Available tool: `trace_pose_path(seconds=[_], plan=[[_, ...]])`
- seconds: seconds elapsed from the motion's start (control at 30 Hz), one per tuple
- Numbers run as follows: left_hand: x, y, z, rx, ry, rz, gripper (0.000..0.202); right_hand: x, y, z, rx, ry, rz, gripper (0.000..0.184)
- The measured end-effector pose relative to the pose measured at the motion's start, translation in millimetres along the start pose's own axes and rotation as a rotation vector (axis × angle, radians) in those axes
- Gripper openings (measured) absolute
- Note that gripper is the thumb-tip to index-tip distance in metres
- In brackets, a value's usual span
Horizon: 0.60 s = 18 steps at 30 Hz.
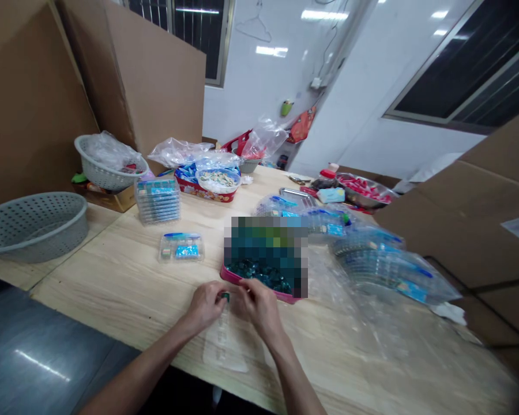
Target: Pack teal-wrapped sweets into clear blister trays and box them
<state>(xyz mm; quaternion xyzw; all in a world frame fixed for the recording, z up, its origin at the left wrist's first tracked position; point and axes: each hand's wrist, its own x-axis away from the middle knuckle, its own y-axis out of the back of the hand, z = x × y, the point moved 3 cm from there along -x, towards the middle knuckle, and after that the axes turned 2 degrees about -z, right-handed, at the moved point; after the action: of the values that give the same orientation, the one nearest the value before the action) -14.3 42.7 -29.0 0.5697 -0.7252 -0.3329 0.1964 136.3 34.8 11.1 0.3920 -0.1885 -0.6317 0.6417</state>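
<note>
My left hand and my right hand meet near the table's front edge, fingers curled. Between their fingertips is a small dark green piece, pinched over the top end of a clear plastic tray that lies flat on the wood. Just behind my hands stands a pink tray full of dark green pieces, partly blurred out. A filled clear pack with a blue label lies to the left.
A stack of clear packs stands further back. Grey baskets sit left, clear bags with packs right, bowls and a red tray behind. Cardboard sheets lean around the wooden table.
</note>
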Motion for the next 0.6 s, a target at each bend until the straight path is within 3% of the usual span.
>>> trace_pose_path(seconds=[0.07, 0.2, 0.37, 0.5, 0.6], plan=[[-0.6, -0.8, -0.3, -0.028, 0.002, -0.001, 0.018, -14.4, 15.4, -10.5, 0.148, -0.020, -0.051, 0.024], [-3.1, -4.5, 0.1, -0.067, 0.000, 0.008, 0.017, -47.8, 23.2, -27.7, 0.445, -0.070, 0.148, 0.027], [-1.3, 0.3, -1.5, 0.004, 0.016, -0.043, 0.021, -64.7, 18.2, -32.1, 0.486, -0.045, 0.224, 0.028], [4.1, 16.6, -9.3, 0.077, 0.028, -0.193, 0.016, -59.1, 26.6, -36.7, 0.275, -0.054, 0.162, 0.020], [4.9, 26.5, -20.4, 0.204, 0.013, -0.260, 0.012, -47.7, 35.6, -36.6, -0.186, -0.131, 0.104, 0.006]])
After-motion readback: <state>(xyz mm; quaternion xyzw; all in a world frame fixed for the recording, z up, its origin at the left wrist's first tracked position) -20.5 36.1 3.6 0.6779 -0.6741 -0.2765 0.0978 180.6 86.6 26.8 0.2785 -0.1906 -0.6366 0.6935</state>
